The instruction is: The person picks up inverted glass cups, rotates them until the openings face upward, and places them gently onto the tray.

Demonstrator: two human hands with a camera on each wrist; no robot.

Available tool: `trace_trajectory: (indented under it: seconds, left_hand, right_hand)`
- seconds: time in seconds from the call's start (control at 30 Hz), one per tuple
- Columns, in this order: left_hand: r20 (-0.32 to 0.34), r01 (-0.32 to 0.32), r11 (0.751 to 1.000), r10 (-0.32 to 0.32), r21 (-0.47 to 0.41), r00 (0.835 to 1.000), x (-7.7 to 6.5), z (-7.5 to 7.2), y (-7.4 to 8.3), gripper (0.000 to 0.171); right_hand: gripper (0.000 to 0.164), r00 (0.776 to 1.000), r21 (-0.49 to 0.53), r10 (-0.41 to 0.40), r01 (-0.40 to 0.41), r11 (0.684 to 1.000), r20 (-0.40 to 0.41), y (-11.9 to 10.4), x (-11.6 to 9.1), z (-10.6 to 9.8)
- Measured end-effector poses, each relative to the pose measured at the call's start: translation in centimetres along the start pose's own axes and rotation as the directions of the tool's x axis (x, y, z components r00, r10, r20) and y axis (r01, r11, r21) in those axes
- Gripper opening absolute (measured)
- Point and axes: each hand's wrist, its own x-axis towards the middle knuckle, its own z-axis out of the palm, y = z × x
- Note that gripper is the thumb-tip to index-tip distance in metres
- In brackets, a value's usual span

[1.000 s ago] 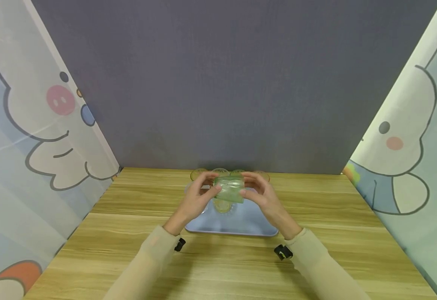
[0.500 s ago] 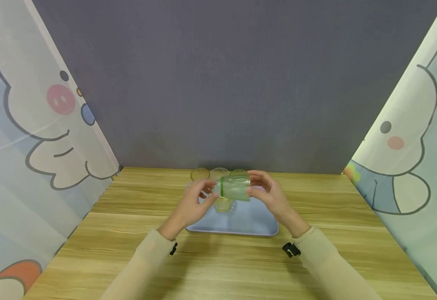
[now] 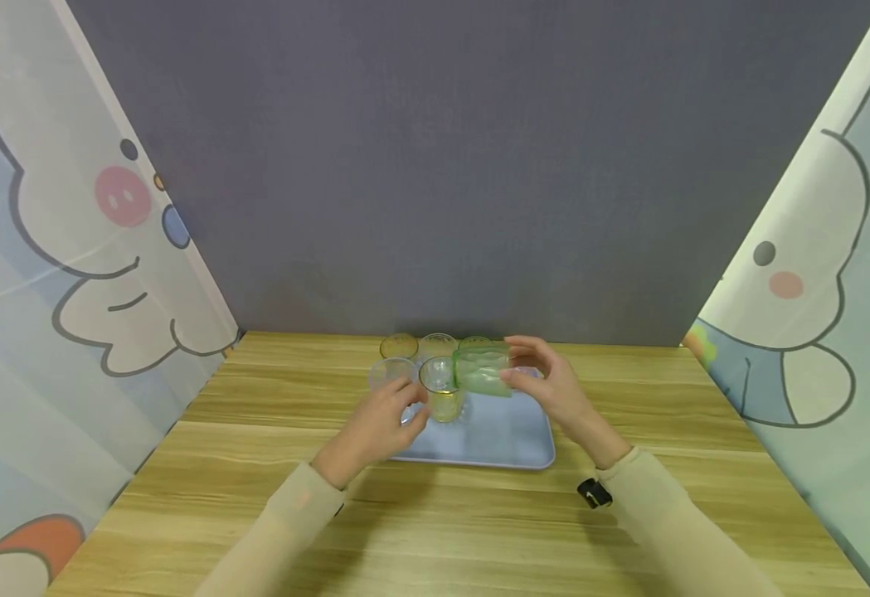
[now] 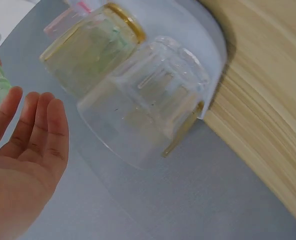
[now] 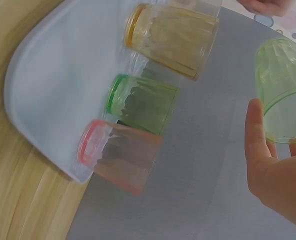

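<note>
A pale green drinking glass [image 3: 482, 370] lies sideways in the air above the tray, its mouth end in the grip of my right hand [image 3: 557, 398]. Thumb and fingers pinch it near the rim in the right wrist view. My left hand [image 3: 375, 421] holds nothing; its fingers are relaxed, a little left of the green glass. Close to that hand, a clear glass [image 4: 138, 110] and a yellow glass [image 4: 88, 57] stand on the blue tray [image 3: 509, 435]. The yellow glass overlaps the held one's base in the head view.
Along the tray's back stand more glasses: an amber one [image 3: 399, 346], a clear one [image 3: 438, 340], a green one [image 5: 143, 102] and a pink one [image 5: 120, 157]. The tray sits on a wooden table [image 3: 449, 531] against a grey panel [image 3: 464, 182].
My left hand has let go of the green glass and drawn back down and left. My right hand has carried the glass to the right, still on its side.
</note>
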Motion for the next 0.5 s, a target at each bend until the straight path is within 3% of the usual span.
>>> trace_trajectory:
  seconds: [0.27, 0.5]
  left_hand:
    - [0.111, -0.014, 0.994, 0.002, 0.106, 0.994, -0.7, 0.5, -0.1, 0.016]
    - [0.232, -0.087, 0.981, 0.045, 0.176, 0.972, -1.4, 1.4, -0.3, 0.016]
  right_hand:
    - [0.054, 0.999, -0.082, 0.035, -0.034, 0.996, 0.02, -0.2, 0.0, -0.9]
    - [0.057, 0.997, -0.159, 0.055, -0.047, 0.986, 0.048, -0.5, 0.1, -1.5]
